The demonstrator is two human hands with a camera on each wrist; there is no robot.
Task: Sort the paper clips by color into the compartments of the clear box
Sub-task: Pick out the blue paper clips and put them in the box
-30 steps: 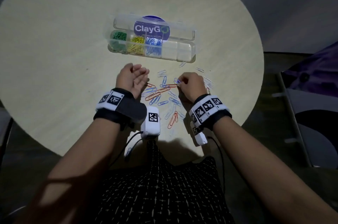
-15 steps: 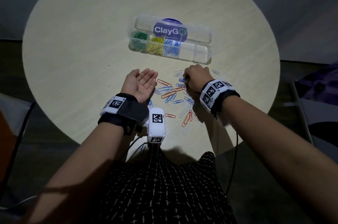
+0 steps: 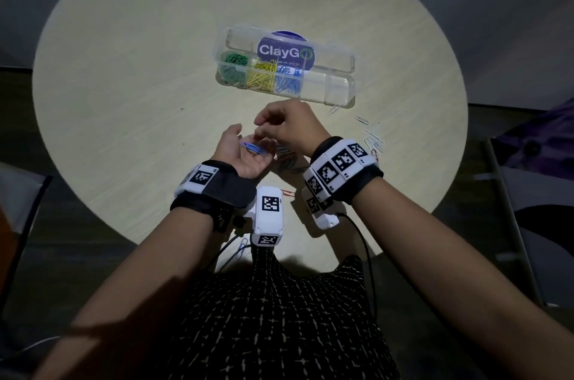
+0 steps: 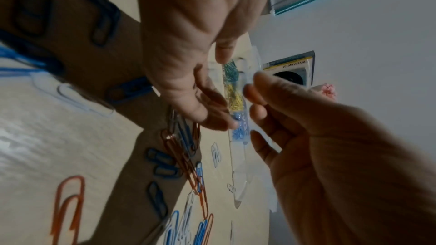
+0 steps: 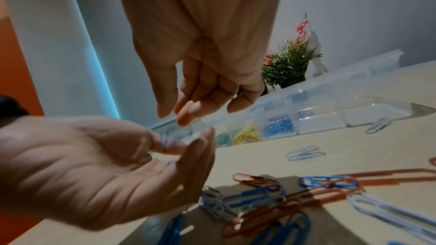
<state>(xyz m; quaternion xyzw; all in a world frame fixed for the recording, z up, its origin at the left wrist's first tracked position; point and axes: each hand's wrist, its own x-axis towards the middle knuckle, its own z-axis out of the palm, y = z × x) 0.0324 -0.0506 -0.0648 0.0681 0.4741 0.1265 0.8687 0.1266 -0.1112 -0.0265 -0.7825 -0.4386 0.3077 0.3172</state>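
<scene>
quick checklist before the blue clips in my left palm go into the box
1. Blue clips lie on the left hand, palm up: ok.
2. Right hand above the palm, holding a clip: cannot tell.
3. Clear box lid open: ok.
4. Blue compartment sits right of the yellow clips: ok.
5. All loose clips off the table: not ok.

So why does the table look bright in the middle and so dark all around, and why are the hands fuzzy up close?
Head view: light pools on the table, corners fall dark. Left wrist view: the right hand is smeared and casts a dark shadow over the paper clips. Right wrist view: the left hand is blurred.
</scene>
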